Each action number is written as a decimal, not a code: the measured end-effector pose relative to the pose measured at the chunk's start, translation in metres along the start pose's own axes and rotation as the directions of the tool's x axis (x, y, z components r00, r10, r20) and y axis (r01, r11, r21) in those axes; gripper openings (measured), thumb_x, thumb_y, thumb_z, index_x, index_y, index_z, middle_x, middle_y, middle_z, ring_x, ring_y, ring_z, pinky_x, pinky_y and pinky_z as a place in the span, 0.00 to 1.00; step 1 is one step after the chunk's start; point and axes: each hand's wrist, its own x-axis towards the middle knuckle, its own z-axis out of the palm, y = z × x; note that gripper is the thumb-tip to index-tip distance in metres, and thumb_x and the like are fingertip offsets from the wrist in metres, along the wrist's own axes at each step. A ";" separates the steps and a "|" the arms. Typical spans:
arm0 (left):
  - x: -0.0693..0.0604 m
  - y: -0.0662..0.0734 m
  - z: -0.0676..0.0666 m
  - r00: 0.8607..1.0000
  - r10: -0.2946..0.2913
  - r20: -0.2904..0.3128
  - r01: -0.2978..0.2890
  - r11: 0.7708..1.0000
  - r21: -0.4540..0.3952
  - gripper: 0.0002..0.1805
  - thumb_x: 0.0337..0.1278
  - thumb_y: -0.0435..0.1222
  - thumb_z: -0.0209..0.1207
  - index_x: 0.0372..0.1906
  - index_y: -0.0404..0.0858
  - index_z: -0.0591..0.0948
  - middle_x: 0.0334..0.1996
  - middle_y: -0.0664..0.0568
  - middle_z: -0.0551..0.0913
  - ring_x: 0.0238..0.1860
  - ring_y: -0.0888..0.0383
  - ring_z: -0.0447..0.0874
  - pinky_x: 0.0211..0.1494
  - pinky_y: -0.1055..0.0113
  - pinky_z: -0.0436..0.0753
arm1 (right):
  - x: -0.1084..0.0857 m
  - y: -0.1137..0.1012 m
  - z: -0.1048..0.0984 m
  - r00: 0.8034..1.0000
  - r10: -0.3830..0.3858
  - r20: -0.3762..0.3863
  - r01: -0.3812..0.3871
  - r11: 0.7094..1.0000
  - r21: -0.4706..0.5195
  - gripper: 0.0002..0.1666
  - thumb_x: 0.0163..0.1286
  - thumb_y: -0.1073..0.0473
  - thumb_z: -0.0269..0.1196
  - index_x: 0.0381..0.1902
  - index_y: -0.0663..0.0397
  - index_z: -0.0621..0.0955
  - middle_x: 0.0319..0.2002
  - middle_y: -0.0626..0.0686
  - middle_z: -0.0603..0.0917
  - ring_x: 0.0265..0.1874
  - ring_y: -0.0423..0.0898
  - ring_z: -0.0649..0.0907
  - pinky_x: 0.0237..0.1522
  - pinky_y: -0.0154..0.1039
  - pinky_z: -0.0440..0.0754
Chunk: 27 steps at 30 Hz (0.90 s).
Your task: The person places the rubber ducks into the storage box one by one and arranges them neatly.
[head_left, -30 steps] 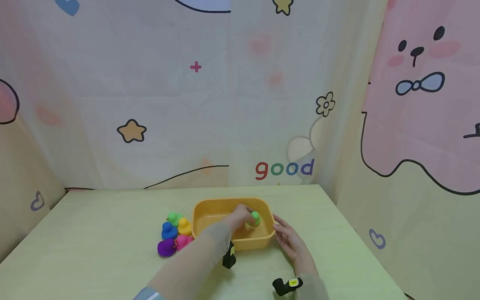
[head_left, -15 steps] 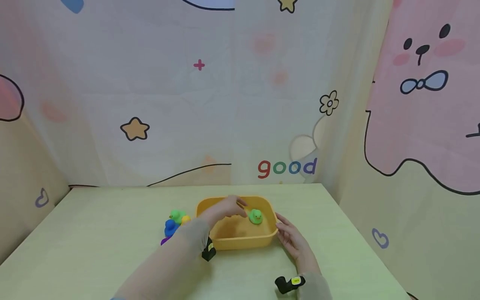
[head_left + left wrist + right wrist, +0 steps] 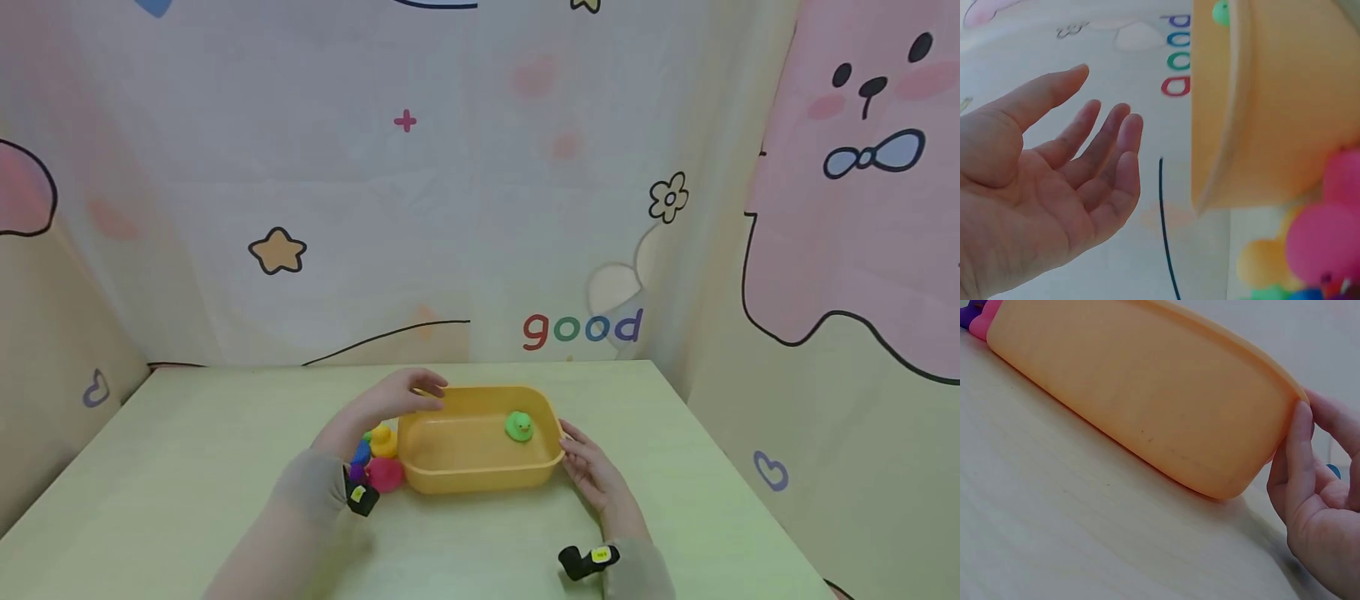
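A yellow-orange tray (image 3: 480,481) stands on the table with one green duck (image 3: 519,426) inside, toward its right end. My left hand (image 3: 393,398) hovers above the tray's back left corner; the left wrist view shows its empty palm (image 3: 1041,181) with fingers loosely bent. Fingers of my right hand (image 3: 600,483) touch the tray's right end, and the right wrist view shows fingertips (image 3: 1302,419) against its rim. Left of the tray sit a yellow duck (image 3: 383,441), a pink duck (image 3: 386,474), and blue, purple and green ones partly hidden by my left wrist.
The pale table (image 3: 202,467) runs back to a printed cloth wall (image 3: 375,250). Another cloth side wall (image 3: 750,367) rises on the right. A black strap device (image 3: 362,495) is on my left wrist, a similar one (image 3: 588,561) on my right.
My left hand has let go of the green duck and moved left, out of the tray's middle. The duck stays in the tray. My right hand keeps its place at the tray's end.
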 end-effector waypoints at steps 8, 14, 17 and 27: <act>-0.033 -0.030 -0.031 0.995 -0.023 -0.094 0.022 1.000 -0.014 0.26 0.63 0.40 0.61 0.63 0.33 0.73 0.58 0.38 0.79 0.60 0.41 0.77 0.62 0.49 0.77 | -0.002 0.002 0.000 1.000 -0.002 0.004 0.002 1.000 0.005 0.23 0.72 0.70 0.52 0.62 0.50 0.72 0.41 0.46 0.81 0.34 0.34 0.82 0.39 0.22 0.81; -0.053 -0.049 -0.042 0.985 -0.037 -0.167 0.028 0.998 -0.057 0.27 0.65 0.36 0.60 0.65 0.31 0.71 0.60 0.34 0.76 0.62 0.38 0.74 0.64 0.48 0.76 | -0.002 0.000 0.000 1.000 -0.015 0.016 0.015 1.000 0.005 0.17 0.73 0.69 0.52 0.48 0.41 0.78 0.41 0.46 0.81 0.32 0.33 0.81 0.37 0.21 0.80; -0.062 -0.057 -0.045 0.983 -0.055 -0.174 0.042 0.996 -0.075 0.29 0.65 0.37 0.59 0.67 0.32 0.69 0.62 0.33 0.74 0.63 0.37 0.73 0.64 0.45 0.74 | -0.002 -0.001 0.000 1.000 -0.003 0.014 0.003 1.000 0.017 0.17 0.73 0.69 0.52 0.47 0.40 0.78 0.43 0.46 0.81 0.33 0.33 0.82 0.38 0.21 0.81; -0.075 -0.082 -0.041 0.973 -0.162 -0.165 0.148 0.985 -0.093 0.30 0.65 0.37 0.59 0.69 0.32 0.67 0.67 0.31 0.68 0.65 0.35 0.69 0.63 0.45 0.74 | -0.003 -0.002 0.003 1.000 0.024 0.010 -0.024 0.999 0.048 0.17 0.74 0.70 0.51 0.47 0.42 0.78 0.42 0.47 0.81 0.35 0.35 0.83 0.39 0.22 0.81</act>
